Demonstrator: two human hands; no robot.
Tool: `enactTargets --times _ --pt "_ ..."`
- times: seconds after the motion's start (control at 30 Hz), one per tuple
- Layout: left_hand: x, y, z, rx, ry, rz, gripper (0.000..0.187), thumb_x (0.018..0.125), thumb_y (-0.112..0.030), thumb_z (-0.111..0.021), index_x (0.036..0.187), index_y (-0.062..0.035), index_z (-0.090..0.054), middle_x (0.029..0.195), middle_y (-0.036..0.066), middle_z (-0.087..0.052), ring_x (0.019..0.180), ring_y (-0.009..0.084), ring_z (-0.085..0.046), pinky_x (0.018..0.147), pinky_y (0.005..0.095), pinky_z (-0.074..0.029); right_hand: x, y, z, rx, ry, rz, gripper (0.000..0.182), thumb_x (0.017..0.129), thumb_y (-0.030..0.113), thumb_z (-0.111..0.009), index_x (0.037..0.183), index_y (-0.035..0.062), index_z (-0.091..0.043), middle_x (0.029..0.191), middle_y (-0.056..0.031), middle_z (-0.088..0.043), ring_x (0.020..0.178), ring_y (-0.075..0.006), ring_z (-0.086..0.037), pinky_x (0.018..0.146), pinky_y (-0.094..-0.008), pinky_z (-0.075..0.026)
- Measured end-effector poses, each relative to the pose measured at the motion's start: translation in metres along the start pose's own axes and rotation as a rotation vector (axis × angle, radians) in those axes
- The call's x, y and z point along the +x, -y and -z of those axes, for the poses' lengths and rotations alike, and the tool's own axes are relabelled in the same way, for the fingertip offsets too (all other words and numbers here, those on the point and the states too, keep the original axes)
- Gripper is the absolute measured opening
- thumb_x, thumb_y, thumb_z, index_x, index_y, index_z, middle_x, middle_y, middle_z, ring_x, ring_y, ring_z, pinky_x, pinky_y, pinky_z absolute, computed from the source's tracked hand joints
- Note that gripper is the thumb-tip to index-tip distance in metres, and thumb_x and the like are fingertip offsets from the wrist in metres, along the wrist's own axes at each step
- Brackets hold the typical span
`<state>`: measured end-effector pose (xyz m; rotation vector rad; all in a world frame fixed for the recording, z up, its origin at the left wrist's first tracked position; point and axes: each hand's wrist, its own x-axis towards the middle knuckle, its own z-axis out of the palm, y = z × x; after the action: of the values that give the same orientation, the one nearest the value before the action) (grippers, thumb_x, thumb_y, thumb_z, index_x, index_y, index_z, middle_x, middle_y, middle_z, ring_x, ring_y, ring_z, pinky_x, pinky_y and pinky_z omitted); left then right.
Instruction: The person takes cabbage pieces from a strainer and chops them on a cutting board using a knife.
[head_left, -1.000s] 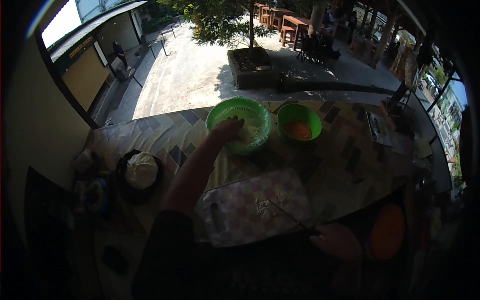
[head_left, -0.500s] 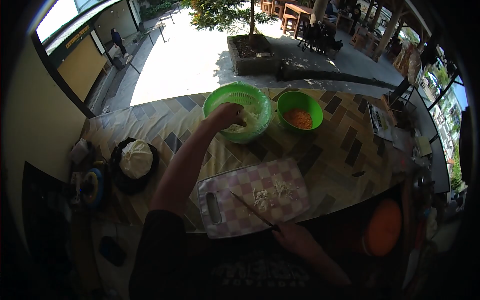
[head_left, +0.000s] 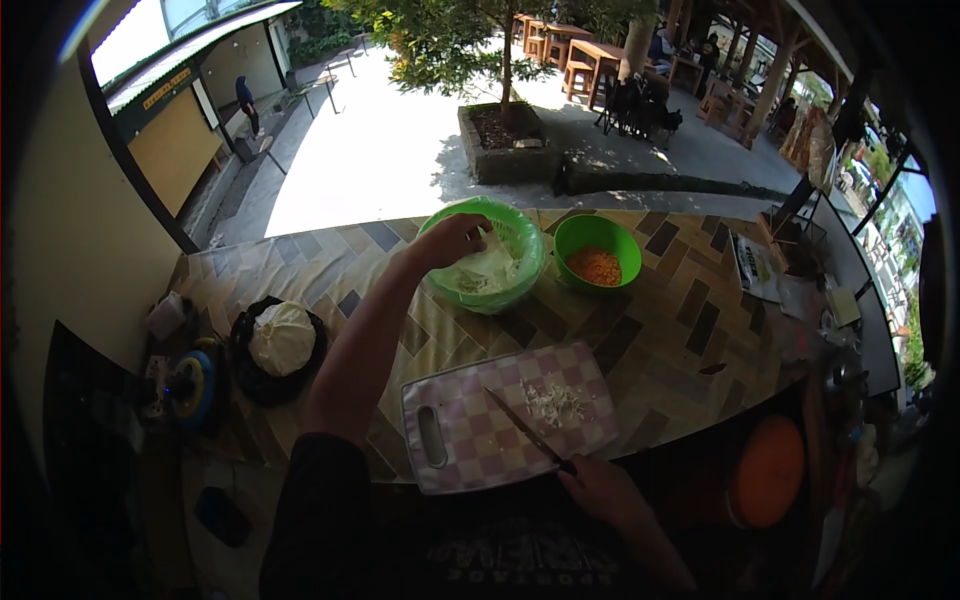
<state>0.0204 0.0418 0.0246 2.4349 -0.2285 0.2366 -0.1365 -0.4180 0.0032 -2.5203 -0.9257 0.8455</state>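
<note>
My left hand (head_left: 458,240) is over the left side of a green basket (head_left: 532,262) lined with clear plastic, with pale shreds inside. Its fingers are curled, and whether they hold anything is too small to tell. Low over the checkered cutting board (head_left: 470,430), my right hand (head_left: 600,487) grips the black handle of a knife (head_left: 528,431), blade pointing up and left. Chopped pale pieces (head_left: 555,402) lie on the board to the right of the blade. A green bowl (head_left: 622,237) with orange crumbs stands right of the basket.
At the left, a white bundle (head_left: 280,340) sits in black plastic beside a blue round object (head_left: 195,385). An orange round thing (head_left: 768,470) is at the lower right. Papers (head_left: 755,268) lie on the right side. Beyond the table, a person (head_left: 246,105) stands near a building.
The view has tilted up, so the table appears lower. My left hand has risen from the shreds in the basket. The chopped pieces, formerly two small heaps, now lie in one patch.
</note>
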Motion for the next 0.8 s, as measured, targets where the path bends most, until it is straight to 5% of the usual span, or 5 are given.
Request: enactTargets --times 0.5,0.6,0.67,0.73,0.8 --pt "-0.010 -0.038 0.018 -0.077 -0.178 0.158 0.037 0.093 -0.007 -0.072 0.126 -0.0024 -0.057 0.104 0.015 -0.070 0.092 0.0222 -0.071 0.078 0.0376 -0.059 -0.012 -0.034 0.011 0.090 -0.207 -0.042 0.041 0.102 0.036 -0.057 0.128 0.0039 -0.062 0.108 -0.0256 -0.071 0.105 -0.0457 -0.068 0.089 -0.0530 -0.054" --pt "-0.062 -0.095 0.011 -0.568 -0.295 0.192 0.047 0.092 0.001 -0.070 0.133 -0.0050 -0.047 0.110 0.017 -0.067 0.094 0.0221 -0.072 0.072 0.0332 -0.060 -0.010 -0.038 0.006 0.202 -0.226 -0.016 0.041 0.104 0.037 -0.057 0.125 0.0023 -0.062 0.104 -0.0277 -0.071 0.104 -0.0473 -0.068 0.087 -0.0522 -0.053" --pt "-0.112 -0.117 -0.013 -0.851 -0.194 0.288 0.053 0.092 0.007 -0.067 0.137 -0.0066 -0.043 0.113 0.017 -0.065 0.093 0.0228 -0.072 0.070 0.0307 -0.061 -0.006 -0.044 -0.006 0.328 -0.296 0.049 0.041 0.105 0.038 -0.056 0.124 0.0013 -0.062 0.103 -0.0280 -0.070 0.102 -0.0477 -0.068 0.085 -0.0517 -0.053" --pt "-0.160 -0.115 -0.073 -0.775 -0.253 0.294 0.049 0.093 0.007 -0.066 0.135 -0.0072 -0.045 0.111 0.015 -0.065 0.090 0.0210 -0.072 0.070 0.0331 -0.062 0.001 -0.041 -0.010 0.454 -0.253 0.023 0.041 0.106 0.038 -0.055 0.122 0.0007 -0.061 0.101 -0.0281 -0.070 0.101 -0.0479 -0.067 0.083 -0.0513 -0.053" --pt "-0.201 -0.127 -0.107 -0.671 -0.086 0.528 0.049 0.092 0.002 -0.068 0.136 -0.0085 -0.049 0.118 0.017 -0.063 0.090 0.0249 -0.073 0.072 0.0382 -0.062 0.005 -0.032 -0.015 0.588 -0.103 -0.118 0.041 0.106 0.038 -0.054 0.120 0.0005 -0.061 0.098 -0.0280 -0.070 0.100 -0.0477 -0.067 0.080 -0.0511 -0.052"
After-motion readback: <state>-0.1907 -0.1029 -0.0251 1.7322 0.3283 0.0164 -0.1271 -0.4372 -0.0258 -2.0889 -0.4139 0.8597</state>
